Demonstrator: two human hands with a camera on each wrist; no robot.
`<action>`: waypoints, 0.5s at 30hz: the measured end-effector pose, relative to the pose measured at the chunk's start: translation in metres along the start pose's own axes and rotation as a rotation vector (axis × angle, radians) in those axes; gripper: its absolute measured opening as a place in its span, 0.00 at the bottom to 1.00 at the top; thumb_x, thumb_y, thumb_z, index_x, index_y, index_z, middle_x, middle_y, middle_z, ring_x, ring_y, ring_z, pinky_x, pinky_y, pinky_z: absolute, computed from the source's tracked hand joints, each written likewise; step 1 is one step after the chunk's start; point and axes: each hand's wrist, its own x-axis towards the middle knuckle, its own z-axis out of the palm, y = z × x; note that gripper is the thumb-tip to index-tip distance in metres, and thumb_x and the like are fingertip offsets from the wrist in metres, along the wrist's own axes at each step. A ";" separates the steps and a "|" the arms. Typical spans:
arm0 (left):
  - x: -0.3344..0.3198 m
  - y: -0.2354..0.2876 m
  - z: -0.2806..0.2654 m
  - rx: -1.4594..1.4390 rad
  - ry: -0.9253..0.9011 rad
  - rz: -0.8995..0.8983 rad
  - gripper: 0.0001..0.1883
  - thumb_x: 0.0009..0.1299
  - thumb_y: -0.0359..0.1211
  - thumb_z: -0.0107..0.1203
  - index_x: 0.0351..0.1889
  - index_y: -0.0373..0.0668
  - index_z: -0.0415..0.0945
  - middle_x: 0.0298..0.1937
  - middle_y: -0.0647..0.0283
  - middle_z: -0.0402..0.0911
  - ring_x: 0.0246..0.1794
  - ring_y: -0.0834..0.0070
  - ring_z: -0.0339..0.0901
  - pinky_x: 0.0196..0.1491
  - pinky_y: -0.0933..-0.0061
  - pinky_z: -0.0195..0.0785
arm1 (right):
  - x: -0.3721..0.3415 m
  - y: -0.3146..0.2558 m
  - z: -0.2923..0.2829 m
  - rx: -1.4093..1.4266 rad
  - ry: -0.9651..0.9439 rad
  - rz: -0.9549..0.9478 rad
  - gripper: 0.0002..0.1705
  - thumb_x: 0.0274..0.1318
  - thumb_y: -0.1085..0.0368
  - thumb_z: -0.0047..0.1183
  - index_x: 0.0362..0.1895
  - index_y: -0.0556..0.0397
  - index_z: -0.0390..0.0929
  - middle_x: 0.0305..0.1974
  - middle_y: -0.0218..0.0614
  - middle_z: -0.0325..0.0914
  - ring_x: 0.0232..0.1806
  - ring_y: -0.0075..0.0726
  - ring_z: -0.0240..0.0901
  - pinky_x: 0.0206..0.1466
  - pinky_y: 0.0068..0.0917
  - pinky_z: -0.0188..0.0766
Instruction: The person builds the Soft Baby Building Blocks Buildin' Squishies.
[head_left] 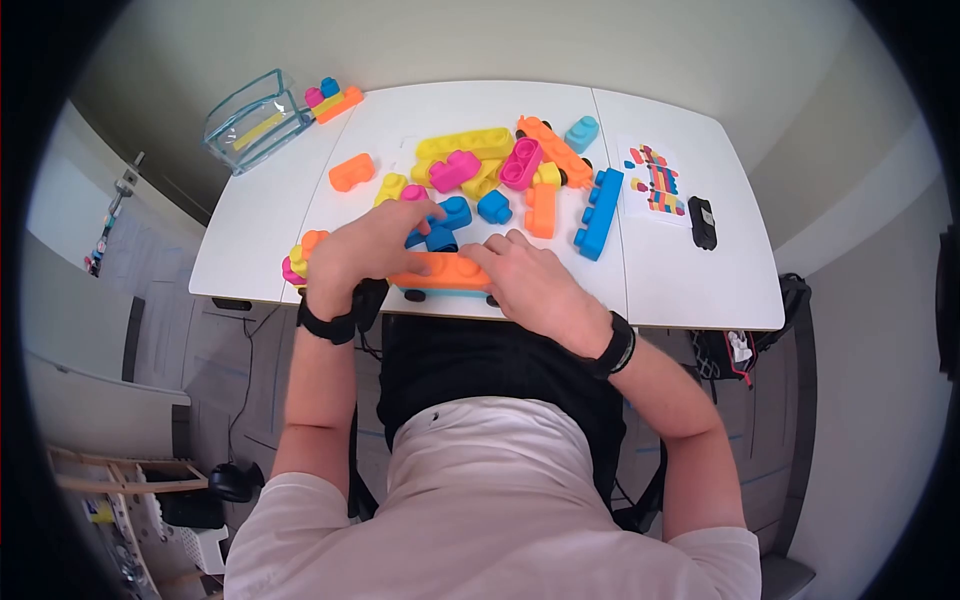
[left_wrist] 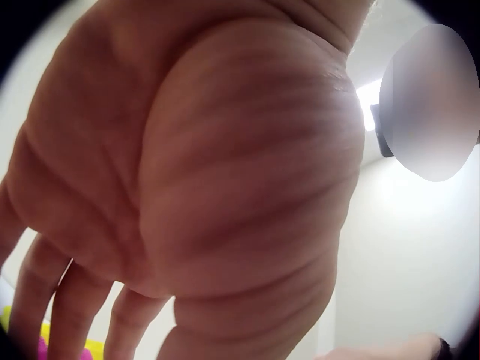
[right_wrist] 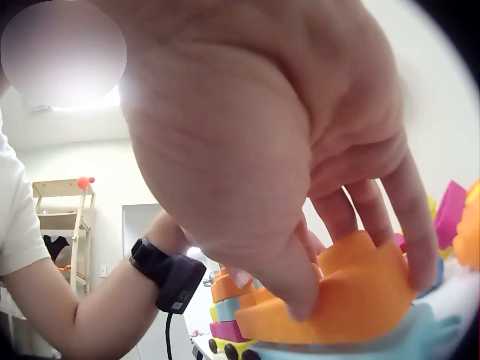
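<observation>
I'm looking down at a white worktop (head_left: 250, 230) with lots of chunky toy blocks on it. The long orange block (head_left: 447, 268) is at the near edge, sitting on a light blue base (head_left: 455, 293) with black wheels (head_left: 414, 296). The right hand (head_left: 530, 278) is gripping the right end of that orange block, with the thumb on the near side and the fingers on the far side, as the right wrist view shows. The left hand (head_left: 368, 243) is open, with its fingers spread and loosely bent. Its thumb is at the left end of the orange block, and its fingers reach over by the blue blocks (head_left: 455, 212). I can't tell if those fingers touch the blue ones. Next to the left hand there is a little stack (head_left: 300, 262) of orange, yellow and pink blocks. Past the hands I see a small blue block (head_left: 495, 207), two pink blocks (head_left: 454, 172), some yellow blocks (head_left: 465, 143) and an orange piece with wheels (head_left: 556, 152). A long blue block (head_left: 599, 214) lies on the right, near a paper (head_left: 655, 180) with a colorful block picture and a black thing (head_left: 703, 222). At the far left is a clear bag (head_left: 257, 122) with something yellow in it, beside another small stack (head_left: 335, 103).
</observation>
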 end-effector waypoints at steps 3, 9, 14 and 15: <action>0.009 0.002 0.008 0.076 -0.072 0.001 0.37 0.64 0.24 0.73 0.75 0.44 0.75 0.59 0.51 0.87 0.61 0.56 0.84 0.63 0.60 0.77 | -0.001 0.001 0.004 -0.014 -0.002 0.017 0.34 0.60 0.73 0.66 0.71 0.48 0.75 0.55 0.42 0.80 0.59 0.54 0.77 0.58 0.46 0.82; 0.044 0.001 0.051 -0.071 0.080 0.338 0.27 0.78 0.24 0.57 0.75 0.42 0.74 0.70 0.48 0.81 0.71 0.52 0.78 0.70 0.59 0.73 | -0.001 -0.003 0.021 -0.028 0.067 0.020 0.31 0.57 0.76 0.61 0.67 0.51 0.78 0.54 0.43 0.80 0.57 0.53 0.77 0.54 0.46 0.84; 0.060 0.006 0.067 0.092 0.231 0.380 0.24 0.85 0.37 0.53 0.76 0.42 0.73 0.77 0.46 0.75 0.81 0.46 0.67 0.82 0.50 0.59 | -0.005 -0.001 0.013 -0.130 0.052 0.064 0.28 0.54 0.78 0.61 0.62 0.54 0.81 0.52 0.46 0.81 0.54 0.55 0.80 0.51 0.46 0.85; 0.062 0.007 0.068 0.094 0.226 0.393 0.24 0.85 0.37 0.53 0.76 0.42 0.73 0.77 0.46 0.75 0.81 0.46 0.67 0.82 0.50 0.59 | -0.005 0.001 0.009 -0.097 0.041 0.067 0.28 0.53 0.78 0.61 0.61 0.55 0.81 0.50 0.46 0.82 0.53 0.56 0.81 0.51 0.47 0.85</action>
